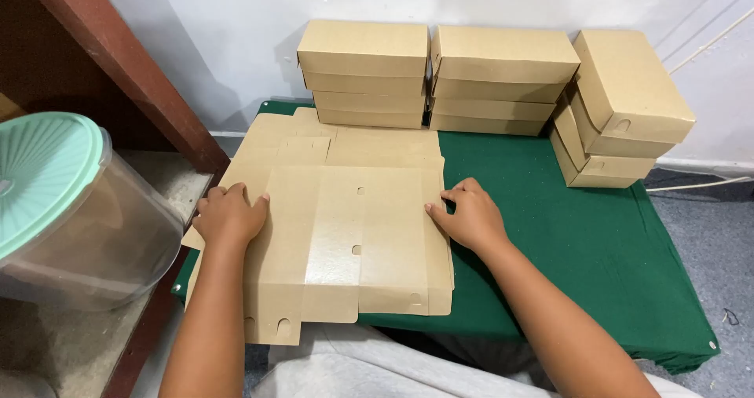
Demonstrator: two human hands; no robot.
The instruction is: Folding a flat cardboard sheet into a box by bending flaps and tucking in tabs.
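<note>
**Head view: both our palms flat on an unfolded box blank**

Head camera looks down on a low table draped in dark green cloth (581,233), its weave slightly fuzzy and speckled with pale lint. Lying on it is a flat brown cardboard box blank (345,233), die-cut with tabs, small round holes and creased fold lines. It sits on a stack of similar flat sheets (290,143) whose edges show at twelve o'clock.

Our left hand (229,216) lies at nine o'clock on the blank, fingers together and pressed flat on the side panel, pinching nothing. Our right hand (471,216) is at three o'clock, palm down at the sheet's edge, fingertips curled onto the side flap where it meets the cloth. With a hand on each side, we judge the sheet is being held flat and steady along its creases.

At twelve o'clock, against the white wall (236,45), stand two neat stacks of finished brown cardboard lidded boxes (440,76), matte and crisp-cornered. A third stack of the same boxes (620,107) at two o'clock leans askew, probably set down less squarely.

At nine o'clock, off the table, sits a clear plastic tub with a ribbed mint-green lid (71,202), smooth and glossy, beside a dark red wooden beam (126,68).
</note>
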